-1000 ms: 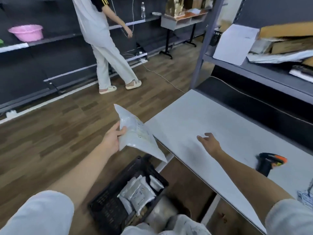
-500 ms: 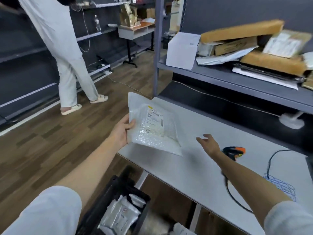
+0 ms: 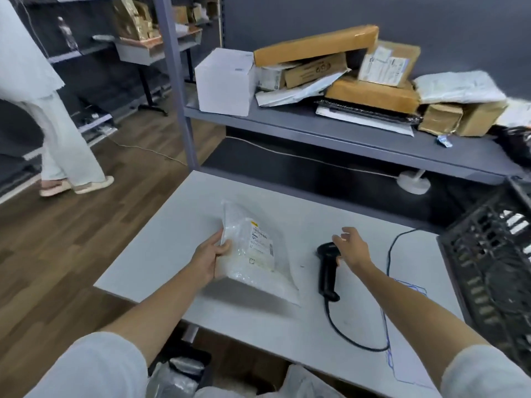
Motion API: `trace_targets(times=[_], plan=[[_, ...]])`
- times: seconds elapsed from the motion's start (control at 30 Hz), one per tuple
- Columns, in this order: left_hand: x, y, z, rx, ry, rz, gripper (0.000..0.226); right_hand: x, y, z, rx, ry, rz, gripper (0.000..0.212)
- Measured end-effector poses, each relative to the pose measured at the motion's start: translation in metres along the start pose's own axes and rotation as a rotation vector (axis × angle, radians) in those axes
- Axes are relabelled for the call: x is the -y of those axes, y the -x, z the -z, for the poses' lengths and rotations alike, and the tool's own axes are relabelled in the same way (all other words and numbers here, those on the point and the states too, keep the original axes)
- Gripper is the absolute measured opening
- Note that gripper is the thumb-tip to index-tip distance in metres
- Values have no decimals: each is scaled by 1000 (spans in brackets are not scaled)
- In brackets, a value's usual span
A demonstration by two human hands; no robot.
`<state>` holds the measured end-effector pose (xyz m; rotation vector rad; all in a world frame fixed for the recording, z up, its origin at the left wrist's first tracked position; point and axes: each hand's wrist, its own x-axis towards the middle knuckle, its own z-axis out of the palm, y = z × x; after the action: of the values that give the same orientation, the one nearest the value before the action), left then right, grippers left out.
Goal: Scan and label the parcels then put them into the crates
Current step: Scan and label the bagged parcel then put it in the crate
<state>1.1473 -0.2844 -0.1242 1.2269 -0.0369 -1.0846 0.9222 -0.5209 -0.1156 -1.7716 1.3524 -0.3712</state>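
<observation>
Left hand (image 3: 208,258) pinches parcel (image 3: 253,254) at its 9 o'clock edge, label up, probably for scanning | parcel tilted over table (image 3: 161,248) | right hand (image 3: 352,249), fingers spread, over scanner (image 3: 327,267) at parcel's 3 o'clock | crate (image 3: 488,271) far right.

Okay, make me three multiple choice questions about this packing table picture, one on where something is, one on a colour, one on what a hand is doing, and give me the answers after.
1. Where does the scanner lie?
A. on the white table
B. on the grey shelf
C. in the crate

2. What colour is the crate at the table's right end?
A. pink
B. black
C. white

3. What is the left hand doing?
A. resting flat on the table
B. gripping the scanner
C. holding the parcel by its edge

Answers: 1 A, it lies on the tabletop under the right hand. 2 B, its lattice wall is black. 3 C, the thumb lies over the bag's left edge.
</observation>
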Motion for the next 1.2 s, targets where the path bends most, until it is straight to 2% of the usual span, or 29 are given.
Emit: trace_targets(times=[0.2,0.4,0.5,0.67,0.8,0.93,1.07,1.2], plan=[[17,-25,-8,-111,-97,17,53,-19,-10,7,-37,15,-103,54],[15,-43,-13,-233,-347,-41,50,-26,-18,-4,-2,116,-224,58],[19,-50,-12,-278,-468,-89,44,-30,-23,-19,35,207,-320,68],[25,-59,-8,-301,-641,-115,37,-31,-27,-45,34,263,-409,81],[28,-66,-9,-319,-790,-122,41,-29,-26,-63,-7,238,-474,78],[32,-73,-9,-310,-886,-76,50,-31,-24,-70,1,344,-474,87],[37,-78,-5,-304,-934,-23,58,-39,-27,-66,5,312,-461,79],[41,-83,-6,-305,-959,-7,58,-28,-29,-58,-30,-45,-449,54]])
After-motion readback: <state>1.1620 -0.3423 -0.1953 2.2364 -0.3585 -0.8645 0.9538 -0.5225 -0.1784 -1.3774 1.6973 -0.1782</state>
